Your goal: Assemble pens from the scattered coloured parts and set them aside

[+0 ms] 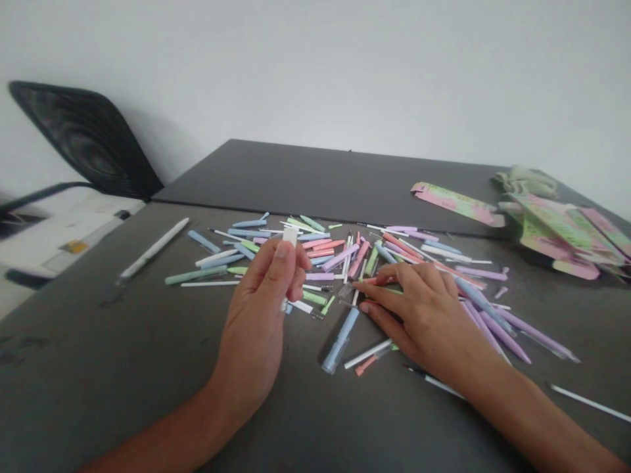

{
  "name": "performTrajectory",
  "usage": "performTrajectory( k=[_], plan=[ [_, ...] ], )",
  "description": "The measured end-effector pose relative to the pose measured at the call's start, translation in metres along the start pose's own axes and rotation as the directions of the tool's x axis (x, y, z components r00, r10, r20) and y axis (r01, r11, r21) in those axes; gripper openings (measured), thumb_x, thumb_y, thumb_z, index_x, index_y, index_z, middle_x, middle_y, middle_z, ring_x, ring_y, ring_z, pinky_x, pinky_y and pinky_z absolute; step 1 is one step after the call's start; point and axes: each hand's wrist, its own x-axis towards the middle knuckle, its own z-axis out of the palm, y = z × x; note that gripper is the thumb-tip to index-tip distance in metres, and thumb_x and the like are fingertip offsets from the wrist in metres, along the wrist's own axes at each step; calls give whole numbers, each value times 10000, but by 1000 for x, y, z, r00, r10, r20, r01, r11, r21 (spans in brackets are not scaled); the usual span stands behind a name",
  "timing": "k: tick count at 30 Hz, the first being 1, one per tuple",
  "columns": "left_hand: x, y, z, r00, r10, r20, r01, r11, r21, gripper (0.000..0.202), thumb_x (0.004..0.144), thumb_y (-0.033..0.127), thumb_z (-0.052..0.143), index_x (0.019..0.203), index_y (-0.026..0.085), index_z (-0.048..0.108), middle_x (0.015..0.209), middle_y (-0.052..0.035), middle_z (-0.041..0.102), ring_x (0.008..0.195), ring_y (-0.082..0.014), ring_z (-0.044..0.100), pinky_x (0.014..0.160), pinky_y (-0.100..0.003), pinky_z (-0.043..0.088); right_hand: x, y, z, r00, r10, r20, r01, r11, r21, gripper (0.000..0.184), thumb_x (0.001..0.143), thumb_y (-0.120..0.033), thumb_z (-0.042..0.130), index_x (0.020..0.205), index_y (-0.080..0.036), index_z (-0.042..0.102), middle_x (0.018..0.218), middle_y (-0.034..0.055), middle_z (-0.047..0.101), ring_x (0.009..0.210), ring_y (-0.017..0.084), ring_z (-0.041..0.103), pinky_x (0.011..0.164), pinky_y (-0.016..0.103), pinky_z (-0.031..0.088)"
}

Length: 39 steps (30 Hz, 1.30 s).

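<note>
Upright in my left hand is a white pen barrel, its top end sticking out above my thumb and curled fingers. My right hand reaches into a spread of pen parts, fingers bent and pointing left. Its fingertips are by a clear plastic piece; whether they pinch anything is hidden. Just left of those fingertips lies a blue pen part with a clear end. Around both hands lie blue, green, purple, coral and white barrels, such as a purple barrel, and thin white refills.
A white pen lies apart at the left of the dark table. Pink and green cardboard packaging and a crumpled greenish cloth are at the right. A flat packaging strip lies further back. A black mesh chair stands left.
</note>
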Motion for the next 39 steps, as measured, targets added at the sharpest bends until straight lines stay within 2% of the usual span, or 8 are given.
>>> performTrajectory(
  k=[5,11,15,21,25,28,35,39],
  plan=[
    [-1,1,1,1000,-18,-14,19,999,33,400,1057,393,629,694,226,616,663,-2,440,659,-188,359,656,-299,395,-2,3,-2,1000,1,-22,0,1000,27,260,1047,-403,659,1248,-326,804,1235,92,696,1135,339,586,992,536,435],
    [-1,1,0,999,-25,-31,26,999,43,398,1055,411,627,703,227,625,681,-10,451,669,-190,388,660,-301,405,-3,5,0,1000,-20,12,20,1000,-1,349,1072,-399,609,1395,-351,733,1372,101,666,1223,359,578,1018,563,436],
    [-1,0,0,999,-34,-36,35,999,27,401,1083,357,575,709,224,633,678,-7,449,660,-183,373,660,-295,391,-4,6,-2,1000,-31,-2,31,1000,6,296,1076,-397,599,1314,-360,771,1356,88,679,1213,351,583,1022,563,428],
    [-2,-2,-1,1000,-22,0,22,1000,20,420,1091,404,583,714,221,606,689,9,442,673,-177,363,672,-280,386,8,6,-3,997,-35,-75,36,999,8,254,1082,-387,592,1200,-334,811,1307,86,706,1196,345,579,959,517,451],
    [-3,-2,0,1000,-25,6,25,999,32,430,1105,406,556,717,226,597,685,11,434,675,-184,352,677,-288,376,31,6,5,997,-82,-14,82,997,-5,322,1092,-419,563,1282,-305,797,1298,100,713,1230,358,575,1068,561,421],
    [-3,-1,1,1000,-10,11,10,999,34,452,1111,390,542,692,221,566,710,4,444,693,-184,375,688,-292,378,44,8,10,997,-63,37,64,998,-29,366,1075,-492,576,1314,-315,788,1299,114,707,1218,379,572,1029,577,434],
    [-3,-3,-1,1000,-11,28,11,1000,27,437,1105,416,553,715,220,557,708,6,426,696,-185,369,676,-290,371,45,13,-1,998,-46,43,48,998,-43,245,1029,-433,673,1153,-300,837,1261,105,718,1170,365,592,980,547,434],
    [-1,-4,-1,999,-35,6,35,999,37,424,1092,430,568,720,225,559,700,11,428,683,-185,354,665,-298,359,45,18,-7,993,-58,100,60,998,-21,200,995,-434,719,1081,-282,817,1209,97,719,1160,359,598,986,544,424]
  ],
)
